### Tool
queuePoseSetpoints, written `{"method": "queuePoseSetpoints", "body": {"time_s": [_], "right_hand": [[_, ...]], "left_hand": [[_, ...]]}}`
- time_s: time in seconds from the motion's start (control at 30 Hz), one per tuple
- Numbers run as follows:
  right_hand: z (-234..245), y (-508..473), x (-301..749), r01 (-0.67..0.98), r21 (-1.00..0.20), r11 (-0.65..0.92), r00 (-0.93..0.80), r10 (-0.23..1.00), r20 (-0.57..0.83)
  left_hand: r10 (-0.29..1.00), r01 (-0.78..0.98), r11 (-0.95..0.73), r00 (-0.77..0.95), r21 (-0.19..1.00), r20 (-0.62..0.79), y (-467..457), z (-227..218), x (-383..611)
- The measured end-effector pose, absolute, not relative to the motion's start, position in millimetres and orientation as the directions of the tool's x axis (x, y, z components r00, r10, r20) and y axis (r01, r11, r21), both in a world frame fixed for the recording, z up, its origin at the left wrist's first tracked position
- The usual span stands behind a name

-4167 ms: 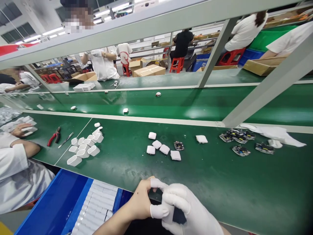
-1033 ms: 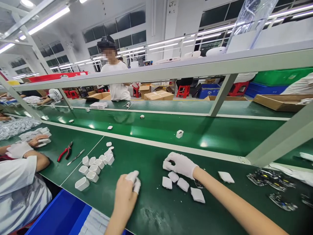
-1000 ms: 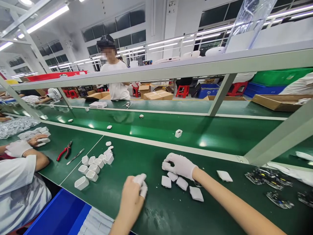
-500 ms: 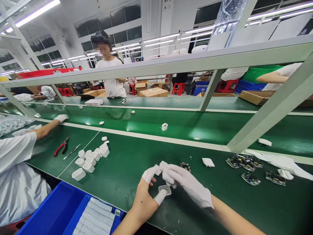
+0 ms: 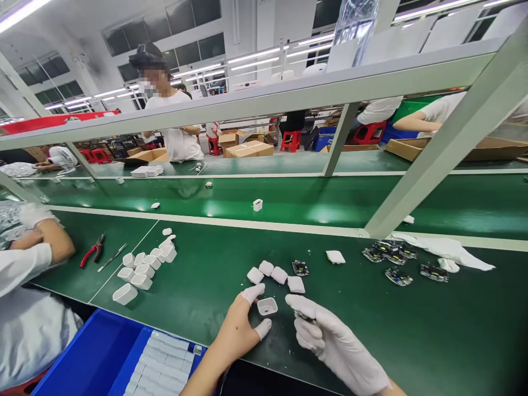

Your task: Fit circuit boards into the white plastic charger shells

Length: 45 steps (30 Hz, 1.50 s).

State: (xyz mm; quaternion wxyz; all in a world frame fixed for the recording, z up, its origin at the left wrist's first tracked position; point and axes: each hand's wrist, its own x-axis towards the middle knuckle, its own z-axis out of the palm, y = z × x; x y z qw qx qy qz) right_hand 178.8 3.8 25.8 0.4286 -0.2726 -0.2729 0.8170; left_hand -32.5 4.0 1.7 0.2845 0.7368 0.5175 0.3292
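A small white plastic housing [image 5: 267,308] stands on the green bench with its open side up. My left hand [image 5: 243,322], with white covers on thumb and forefinger, is spread around it; the fingers are apart. To the right, my white-gloved right hand [image 5: 330,341] pinches a small circuit board [image 5: 305,317], mostly hidden by the fingers. Just beyond the hands lies a curved row of several white caps [image 5: 279,275]. Beside that row is a loose circuit board [image 5: 301,268].
Several white housings [image 5: 141,281] stand at left, near tweezers [image 5: 112,257] and red pliers [image 5: 92,251]. More circuit boards [image 5: 390,252] and a white glove [image 5: 449,253] lie at right. A blue bin [image 5: 82,357] sits below the edge. A co-worker's gloved hand [image 5: 37,214] is far left.
My right hand has moved right, away from the housing, and a circuit board now shows in it. My left thumb has come off the housing. The co-worker's hand has drawn back from the belt.
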Motion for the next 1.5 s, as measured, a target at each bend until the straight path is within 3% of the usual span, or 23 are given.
{"method": "queuePoseSetpoints", "body": {"time_s": [0.13, 0.3, 0.47, 0.6, 0.73, 0.87, 0.97, 1.07, 1.3, 1.5], "right_hand": [[26.0, -4.5, 178.9, -0.643, -0.559, -0.523, -0.517, 0.835, -0.187], [26.6, -6.2, 176.2, -0.589, -0.674, -0.446, -0.481, 0.863, -0.152], [14.8, 1.6, 180.6, -0.335, -0.903, -0.269, -0.363, 0.921, -0.140], [8.6, 4.7, 179.8, -0.024, -0.995, -0.100, -0.320, 0.944, -0.087], [12.2, 2.8, 174.9, 0.170, -0.985, 0.034, -0.263, 0.965, -0.012], [8.8, 0.7, 167.3, 0.134, -0.987, -0.086, -0.243, 0.963, -0.117], [1.5, 1.5, 160.9, 0.102, -0.988, -0.118, -0.256, 0.956, -0.141], [-1.8, 3.5, 157.4, 0.164, -0.985, -0.054, -0.252, 0.963, -0.095], [5.3, 5.4, 155.3, 0.350, -0.877, 0.330, -0.397, 0.900, 0.180], [6.8, 13.5, 151.3, 0.415, -0.836, 0.360, -0.439, 0.884, 0.162]], "left_hand": [[0.964, 0.656, -0.249, 0.241, 0.712, 0.114, 1.0, -2.5, -27.4], [0.986, 0.755, -0.138, 0.166, 0.641, 0.018, -7.1, -1.4, -18.6], [0.986, 0.699, -0.118, 0.168, 0.705, -0.001, -12.1, 7.7, -20.2], [0.983, 0.689, -0.145, 0.180, 0.710, 0.026, -10.2, 12.8, -19.4], [0.986, 0.738, -0.165, 0.145, 0.654, 0.085, -5.9, 9.7, -14.6], [0.998, 0.865, -0.025, -0.012, 0.502, 0.069, -4.6, -2.2, -7.9], [0.993, 0.906, -0.094, 0.057, 0.414, 0.102, -7.3, -8.3, -3.9], [0.988, 0.893, -0.152, 0.127, 0.424, 0.087, -9.9, -8.3, -2.2], [0.993, 0.884, -0.119, 0.116, 0.452, 0.033, -7.7, -12.0, -5.5], [0.991, 0.853, -0.132, 0.126, 0.504, 0.046, -7.7, -13.1, -6.3]]}}
